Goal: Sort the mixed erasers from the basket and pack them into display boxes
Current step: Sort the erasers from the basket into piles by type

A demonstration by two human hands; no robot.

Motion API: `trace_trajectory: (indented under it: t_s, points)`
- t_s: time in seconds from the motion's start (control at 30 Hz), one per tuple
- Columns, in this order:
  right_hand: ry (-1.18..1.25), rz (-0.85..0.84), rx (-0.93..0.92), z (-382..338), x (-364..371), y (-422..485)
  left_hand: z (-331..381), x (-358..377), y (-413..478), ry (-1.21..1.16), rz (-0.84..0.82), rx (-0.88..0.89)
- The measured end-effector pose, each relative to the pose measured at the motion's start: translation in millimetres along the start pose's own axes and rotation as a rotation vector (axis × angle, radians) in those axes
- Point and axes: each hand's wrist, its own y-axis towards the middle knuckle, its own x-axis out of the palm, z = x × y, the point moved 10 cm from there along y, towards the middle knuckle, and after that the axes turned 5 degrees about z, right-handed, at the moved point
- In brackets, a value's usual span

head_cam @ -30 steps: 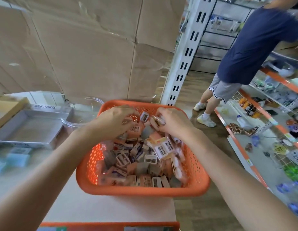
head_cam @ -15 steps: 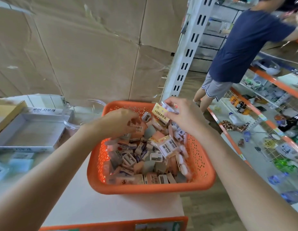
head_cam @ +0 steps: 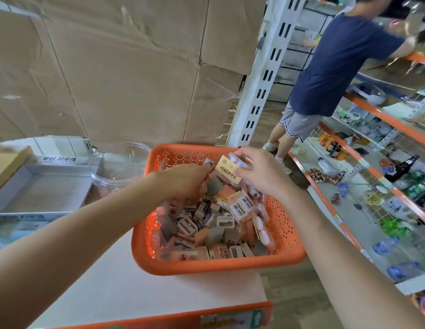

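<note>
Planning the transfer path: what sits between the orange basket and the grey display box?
In the head view, a clear round tub stands between the grey display box and the orange basket.

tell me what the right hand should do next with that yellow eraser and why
Probably carry it left and set it in the grey display box. The right hand pinches the yellow eraser above the basket, lifted clear of the pile, the box lies open, and the left hand is down among the erasers.
</note>
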Motion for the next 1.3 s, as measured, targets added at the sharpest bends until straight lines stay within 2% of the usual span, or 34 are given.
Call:
trace_trajectory:
  t_s: [0.3, 0.53, 0.7, 1.1, 1.3]
  points:
    - [0.093, -0.017, 0.047, 8, 2, -2, -1, -4, -7, -0.129, 0.023, 0.040]
    - [0.118, 0.006, 0.042, 4, -7, -6, -6, -44, -15, -0.131, 0.277, 0.055]
    - [0.177, 0.007, -0.015, -8, -11, -6, -18, -82, -42, -0.247, 0.434, 0.034]
    - [0.330, -0.092, -0.298, -112, 15, -15, -76, -104, -141, -0.184, 0.551, -0.161]
    - [0.386, -0.079, -0.333, -160, 35, -24, -115, -94, -184, -0.169, 0.554, -0.144]
